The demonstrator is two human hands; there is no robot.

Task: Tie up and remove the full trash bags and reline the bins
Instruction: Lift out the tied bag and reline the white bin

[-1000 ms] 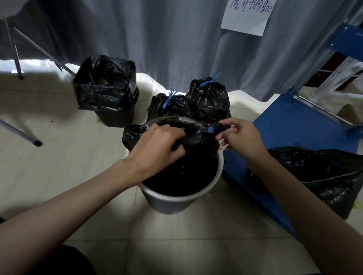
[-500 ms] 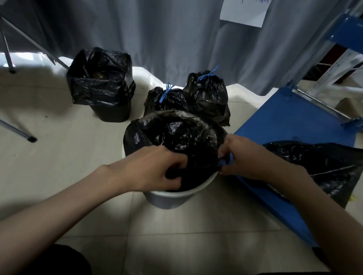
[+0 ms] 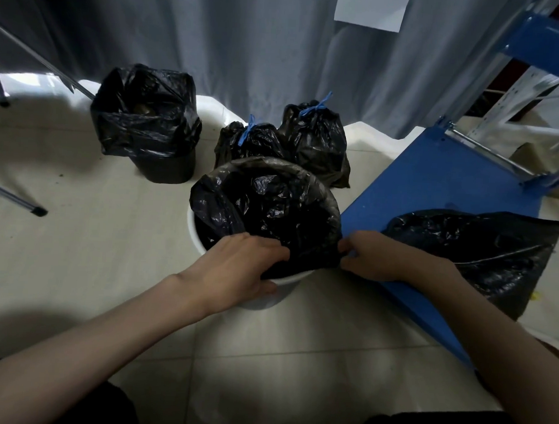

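We see the black liner point(image 3: 272, 208) draped over the white bin point(image 3: 197, 237) on the floor — left hand point(image 3: 238, 270) gripping its near edge, right hand point(image 3: 370, 257) pinching its right edge.

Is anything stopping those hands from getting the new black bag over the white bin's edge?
Nothing visible does. The left hand and right hand already grip the black liner at the near rim of the white bin.
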